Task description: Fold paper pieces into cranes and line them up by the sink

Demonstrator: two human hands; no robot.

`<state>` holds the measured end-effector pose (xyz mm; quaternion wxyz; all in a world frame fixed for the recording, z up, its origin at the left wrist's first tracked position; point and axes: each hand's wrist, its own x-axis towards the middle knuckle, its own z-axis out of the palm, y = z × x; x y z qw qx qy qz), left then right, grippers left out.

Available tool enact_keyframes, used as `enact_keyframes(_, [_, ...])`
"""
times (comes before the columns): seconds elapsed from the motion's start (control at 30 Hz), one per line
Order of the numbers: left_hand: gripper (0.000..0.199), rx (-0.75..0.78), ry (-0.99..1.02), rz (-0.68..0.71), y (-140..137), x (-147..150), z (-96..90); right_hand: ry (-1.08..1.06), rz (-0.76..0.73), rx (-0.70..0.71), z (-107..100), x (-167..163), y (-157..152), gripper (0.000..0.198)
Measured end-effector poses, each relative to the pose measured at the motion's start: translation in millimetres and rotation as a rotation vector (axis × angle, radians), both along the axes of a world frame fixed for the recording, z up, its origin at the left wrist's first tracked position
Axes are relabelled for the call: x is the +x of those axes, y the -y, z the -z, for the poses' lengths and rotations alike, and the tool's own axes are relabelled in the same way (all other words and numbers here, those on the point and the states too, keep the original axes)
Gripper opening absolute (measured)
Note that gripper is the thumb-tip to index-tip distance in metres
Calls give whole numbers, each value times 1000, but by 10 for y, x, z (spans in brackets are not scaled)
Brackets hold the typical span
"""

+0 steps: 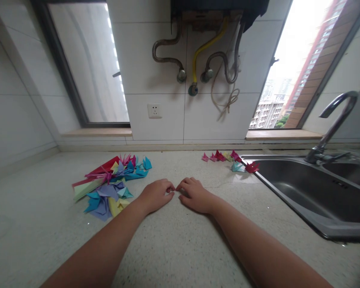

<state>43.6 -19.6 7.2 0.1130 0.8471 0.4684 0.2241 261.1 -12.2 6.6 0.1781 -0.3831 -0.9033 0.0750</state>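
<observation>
Over the middle of the counter, my left hand point(157, 196) and my right hand point(195, 195) face each other, their fingertips almost meeting. The fingers of both are loosely bent, with thumbs apart from index fingers, and no object shows in either. Close to my left hand lies a pile of folded paper pieces point(108, 188) in blue, purple, yellow, green, pink and red; some look like origami cranes. Beyond my right hand, small folded paper cranes point(219, 156) in pink, red and yellow form a row, with a pale blue one point(237, 167) and a red one point(252, 167) by the sink.
A steel double sink point(300, 192) with a curved faucet point(339, 120) takes up the right side of the speckled counter point(174, 248). On the tiled wall are a socket point(154, 111), hoses and a yellow pipe point(195, 60) under a dark heater. Windows flank them.
</observation>
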Motion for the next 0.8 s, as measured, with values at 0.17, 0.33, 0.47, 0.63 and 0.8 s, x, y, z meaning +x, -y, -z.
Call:
enact_keyframes(0.17, [20, 11, -25, 11, 27, 19, -12, -30, -24, 4, 28, -10, -60, 21])
enact_keyframes(0.33, [21, 32, -47, 33, 69, 34, -14, -78, -37, 12, 61, -7, -113, 18])
enact_keyframes(0.47, [20, 48, -30, 34, 109, 65, 1, -87, -48, 23, 64, -7, -117, 16])
enact_keyframes(0.63, [19, 41, -16, 48, 173, 94, -17, -104, -57, 27, 46, -9, -95, 14])
enact_keyframes(0.8, [21, 55, -59, 62, 262, 57, -126, -116, -74, 27, 27, -6, -80, 14])
